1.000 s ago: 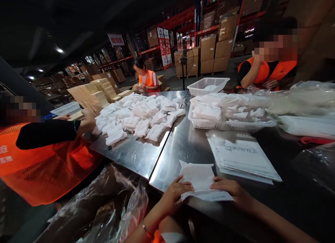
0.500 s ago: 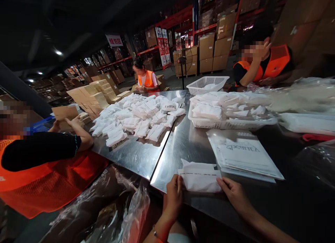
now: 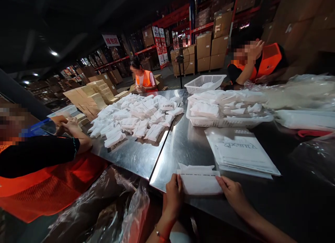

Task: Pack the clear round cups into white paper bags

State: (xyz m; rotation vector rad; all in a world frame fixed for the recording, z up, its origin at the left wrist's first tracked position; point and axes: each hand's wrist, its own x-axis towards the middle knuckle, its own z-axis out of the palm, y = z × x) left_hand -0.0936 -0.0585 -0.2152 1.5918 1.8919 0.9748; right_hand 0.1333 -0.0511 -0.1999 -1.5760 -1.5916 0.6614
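**Too tiny, too blurry or cropped right off**

Can't read the print [image 3: 199, 174] on the white packet [image 3: 201, 185], it's way too small, and the packet's inside is hidden. The left forearm [image 3: 165, 222] and right forearm [image 3: 264, 223] get chopped by the bottom edge, same with the clear plastic bag [image 3: 136, 208]. The left-hand co-worker's orange vest [image 3: 49, 187] runs off the left edge. Lower layers of the packet pile [image 3: 133, 113] are buried. Whatever the far co-worker [image 3: 146, 80] has is too tiny to tell.
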